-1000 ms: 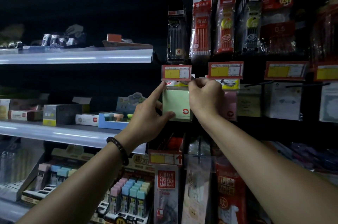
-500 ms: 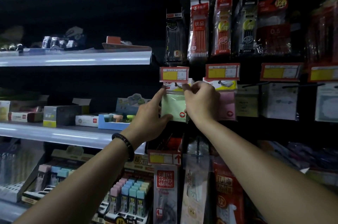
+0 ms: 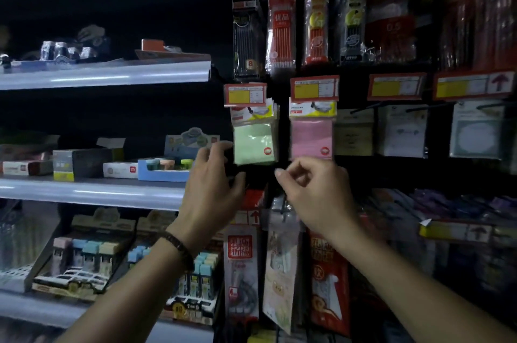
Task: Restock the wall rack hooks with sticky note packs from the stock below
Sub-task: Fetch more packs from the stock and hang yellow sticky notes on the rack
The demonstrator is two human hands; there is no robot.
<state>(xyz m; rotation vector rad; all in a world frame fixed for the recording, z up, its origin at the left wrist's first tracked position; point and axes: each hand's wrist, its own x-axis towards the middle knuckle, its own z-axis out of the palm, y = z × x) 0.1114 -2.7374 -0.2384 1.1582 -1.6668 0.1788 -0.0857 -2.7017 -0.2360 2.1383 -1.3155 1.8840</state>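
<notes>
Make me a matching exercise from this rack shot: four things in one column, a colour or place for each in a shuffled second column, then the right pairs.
Things:
1. left sticky note pack
2. right sticky note pack
3. left hand
4. price tags

Descriptions:
A. pink, hanging right of the green one
B. red-framed with yellow panels, mounted above the hanging packs
C. pale green, on a hook with more packs behind it
D. open, below and left of the green pack, a dark bracelet on its wrist

Pairs: 1-C, 2-A, 3-D, 4-B
</notes>
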